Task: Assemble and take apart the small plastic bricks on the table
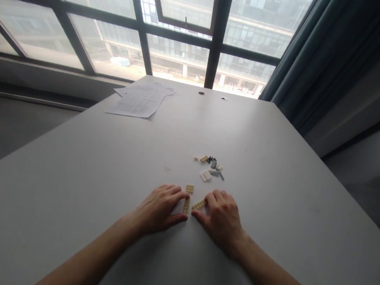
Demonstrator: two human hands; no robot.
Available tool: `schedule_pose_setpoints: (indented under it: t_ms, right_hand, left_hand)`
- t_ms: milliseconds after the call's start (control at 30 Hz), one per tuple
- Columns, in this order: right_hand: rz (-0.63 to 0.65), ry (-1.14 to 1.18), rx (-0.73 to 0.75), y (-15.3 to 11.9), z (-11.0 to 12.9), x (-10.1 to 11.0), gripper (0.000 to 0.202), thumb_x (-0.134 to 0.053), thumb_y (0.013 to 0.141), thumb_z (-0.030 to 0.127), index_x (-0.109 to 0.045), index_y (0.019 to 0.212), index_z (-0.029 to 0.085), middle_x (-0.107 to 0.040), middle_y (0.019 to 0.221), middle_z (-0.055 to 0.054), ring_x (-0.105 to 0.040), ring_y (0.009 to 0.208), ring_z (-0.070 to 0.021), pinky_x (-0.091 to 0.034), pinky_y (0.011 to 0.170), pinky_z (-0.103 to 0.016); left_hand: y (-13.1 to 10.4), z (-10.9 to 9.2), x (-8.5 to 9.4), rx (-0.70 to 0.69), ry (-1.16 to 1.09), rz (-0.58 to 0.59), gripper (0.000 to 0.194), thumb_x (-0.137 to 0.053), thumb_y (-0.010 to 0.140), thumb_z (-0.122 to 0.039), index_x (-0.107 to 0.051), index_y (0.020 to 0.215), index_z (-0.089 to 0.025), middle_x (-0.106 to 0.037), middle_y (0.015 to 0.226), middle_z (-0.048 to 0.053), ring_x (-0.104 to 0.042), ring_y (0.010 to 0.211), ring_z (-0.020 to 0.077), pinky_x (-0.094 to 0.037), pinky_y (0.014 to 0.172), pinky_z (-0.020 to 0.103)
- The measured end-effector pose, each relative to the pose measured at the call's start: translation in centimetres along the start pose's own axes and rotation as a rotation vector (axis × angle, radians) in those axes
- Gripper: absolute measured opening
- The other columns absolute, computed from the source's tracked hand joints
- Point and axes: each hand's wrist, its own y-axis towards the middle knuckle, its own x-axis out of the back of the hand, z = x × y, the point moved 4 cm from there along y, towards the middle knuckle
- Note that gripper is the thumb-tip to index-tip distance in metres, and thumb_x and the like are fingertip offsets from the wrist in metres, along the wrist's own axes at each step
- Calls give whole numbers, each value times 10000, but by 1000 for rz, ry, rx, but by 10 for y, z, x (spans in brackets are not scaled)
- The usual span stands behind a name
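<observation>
My left hand grips a narrow tan studded plate lengthwise, its far end at my index finger and its near end by my thumb. Just right of it, my right hand holds a second tan plate, slanted, between thumb and fingers. The two plates are apart at the table surface. A small tan studded piece lies right beyond the plate in my left hand, close to its far end.
Beyond my hands lie white flat pieces, grey pieces, black pieces and another tan plate. Printed papers rest at the back left of the white table. Windows and a dark curtain stand behind.
</observation>
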Motion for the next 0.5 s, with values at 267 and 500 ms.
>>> schedule_pose_setpoints:
  t_ms: [267,500]
  right_hand:
    - [31,19,60,-4,3,-2,309,-583,853,484,-561,762,189,-612,785,-52,-530,732,-199,-342,669,-314]
    - [-52,180,40,-4,-1,-5,279,-656,810,434,-574,899,183,-607,872,-42,-544,818,-210,-389,734,-312]
  left_hand:
    - [0,1,-1,-8,-13,-10,396,-587,815,-502,-589,1097,-225,-622,981,74,-580,890,223,-418,832,355]
    - [1,-1,0,-10,-13,18,401,-546,833,-537,-576,1091,-231,-621,980,68,-579,887,232,-416,819,367]
